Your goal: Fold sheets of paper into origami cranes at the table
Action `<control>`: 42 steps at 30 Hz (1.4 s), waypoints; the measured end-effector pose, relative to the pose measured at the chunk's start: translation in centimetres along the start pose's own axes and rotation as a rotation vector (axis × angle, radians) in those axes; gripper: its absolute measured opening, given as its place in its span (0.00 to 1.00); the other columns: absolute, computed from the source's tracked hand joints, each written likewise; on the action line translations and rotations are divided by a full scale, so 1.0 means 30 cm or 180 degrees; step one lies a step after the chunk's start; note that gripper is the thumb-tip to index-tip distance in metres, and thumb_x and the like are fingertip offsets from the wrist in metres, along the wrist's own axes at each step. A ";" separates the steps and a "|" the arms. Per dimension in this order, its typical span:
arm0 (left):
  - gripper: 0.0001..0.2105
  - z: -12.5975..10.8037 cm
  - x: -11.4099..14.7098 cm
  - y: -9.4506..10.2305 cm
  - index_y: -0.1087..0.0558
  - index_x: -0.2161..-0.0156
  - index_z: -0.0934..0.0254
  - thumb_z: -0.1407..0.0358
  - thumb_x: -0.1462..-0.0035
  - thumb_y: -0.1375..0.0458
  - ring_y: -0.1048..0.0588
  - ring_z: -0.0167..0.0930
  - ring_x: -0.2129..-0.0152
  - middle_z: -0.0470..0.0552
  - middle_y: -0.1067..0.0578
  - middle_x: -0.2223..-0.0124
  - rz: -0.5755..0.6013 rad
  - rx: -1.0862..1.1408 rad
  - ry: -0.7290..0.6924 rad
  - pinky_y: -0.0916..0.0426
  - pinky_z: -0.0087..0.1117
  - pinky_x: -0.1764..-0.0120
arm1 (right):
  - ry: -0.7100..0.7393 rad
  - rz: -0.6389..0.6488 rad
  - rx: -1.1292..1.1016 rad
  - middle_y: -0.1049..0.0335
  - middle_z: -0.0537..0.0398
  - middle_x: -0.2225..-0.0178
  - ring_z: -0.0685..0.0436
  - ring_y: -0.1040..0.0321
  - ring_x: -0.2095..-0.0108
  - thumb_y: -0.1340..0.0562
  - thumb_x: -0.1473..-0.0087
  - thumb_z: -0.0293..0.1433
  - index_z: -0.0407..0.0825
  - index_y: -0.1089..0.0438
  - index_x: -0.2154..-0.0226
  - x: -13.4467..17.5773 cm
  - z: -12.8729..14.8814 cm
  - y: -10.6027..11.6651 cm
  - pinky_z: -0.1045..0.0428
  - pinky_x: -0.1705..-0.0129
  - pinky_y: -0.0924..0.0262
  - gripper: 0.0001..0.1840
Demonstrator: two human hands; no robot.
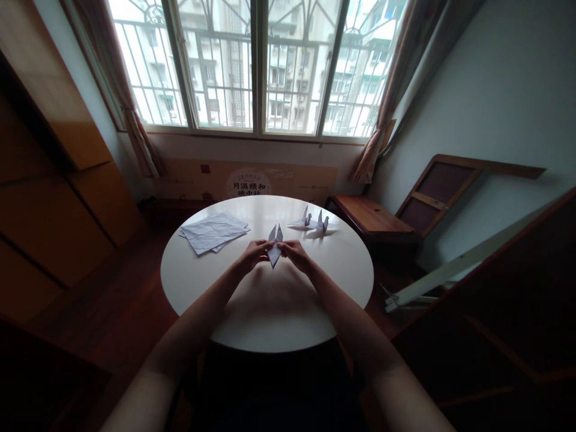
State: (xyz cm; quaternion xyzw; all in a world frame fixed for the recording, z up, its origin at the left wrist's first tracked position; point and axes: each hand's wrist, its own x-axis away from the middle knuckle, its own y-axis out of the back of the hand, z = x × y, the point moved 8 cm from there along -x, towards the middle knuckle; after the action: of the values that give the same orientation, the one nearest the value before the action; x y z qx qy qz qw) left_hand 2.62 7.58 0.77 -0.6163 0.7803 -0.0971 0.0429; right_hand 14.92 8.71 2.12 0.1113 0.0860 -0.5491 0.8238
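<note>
Above the middle of the white round table (pixel 270 333), a folded piece of origami paper (pixel 275 255) is held between both hands. It is narrow and diamond-like, with two pointed flaps at the top and one point at the bottom. My left hand (pixel 256 253) pinches its left edge, fingers closed. From the other side my right hand (pixel 292 252) grips the right edge between thumb and fingers. Two folded paper cranes (pixel 323 225) stand beyond my right hand. A loose stack of creased paper sheets (pixel 213 233) lies to the left, beyond my left hand.
A barred window (pixel 261 72) with curtains is behind the table, above a printed board (pixel 193 177). A low wooden bench (pixel 373 215) stands at the right, near a leaning wooden frame (pixel 438 192). Wooden cabinets (pixel 58 222) line the left side.
</note>
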 end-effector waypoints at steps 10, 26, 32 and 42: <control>0.20 0.007 -0.010 0.007 0.29 0.74 0.69 0.56 0.65 0.28 0.26 0.30 0.74 0.51 0.26 0.73 -0.0022 0.0210 -0.0090 0.32 0.33 0.66 | 0.0042 0.0191 -0.0263 0.46 0.62 0.84 0.54 0.52 0.80 0.35 0.53 0.45 0.45 0.36 0.84 0.001 -0.006 -0.006 0.53 0.75 0.59 0.22; 0.22 0.001 -0.024 0.029 0.28 0.71 0.70 0.57 0.68 0.26 0.31 0.23 0.81 0.46 0.28 0.76 -0.0269 0.0525 -0.0357 0.38 0.25 0.76 | -0.0530 0.0735 -0.0102 0.45 0.62 0.85 0.55 0.52 0.84 0.33 0.58 0.50 0.44 0.36 0.83 0.036 -0.039 -0.080 0.56 0.81 0.61 0.26; 0.23 -0.013 -0.017 0.046 0.28 0.71 0.69 0.55 0.68 0.27 0.31 0.24 0.82 0.45 0.29 0.78 -0.0488 0.0645 -0.0428 0.38 0.26 0.76 | -0.0436 0.0800 -0.0062 0.42 0.60 0.83 0.55 0.48 0.82 0.36 0.53 0.53 0.44 0.33 0.81 0.038 -0.018 -0.090 0.55 0.79 0.57 0.28; 0.22 -0.023 0.005 -0.022 0.26 0.72 0.70 0.50 0.60 0.30 0.33 0.24 0.82 0.48 0.29 0.78 0.0213 -0.0058 -0.0015 0.43 0.26 0.77 | -0.0138 -0.0228 -0.0479 0.35 0.58 0.77 0.51 0.40 0.75 0.33 0.56 0.50 0.47 0.28 0.69 -0.009 -0.007 0.021 0.53 0.71 0.46 0.23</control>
State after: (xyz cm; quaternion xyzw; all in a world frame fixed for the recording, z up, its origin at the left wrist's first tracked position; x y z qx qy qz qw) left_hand 3.08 7.36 1.58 -0.5905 0.8013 -0.0870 0.0423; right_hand 15.40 9.24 2.05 0.0341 0.1131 -0.5725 0.8114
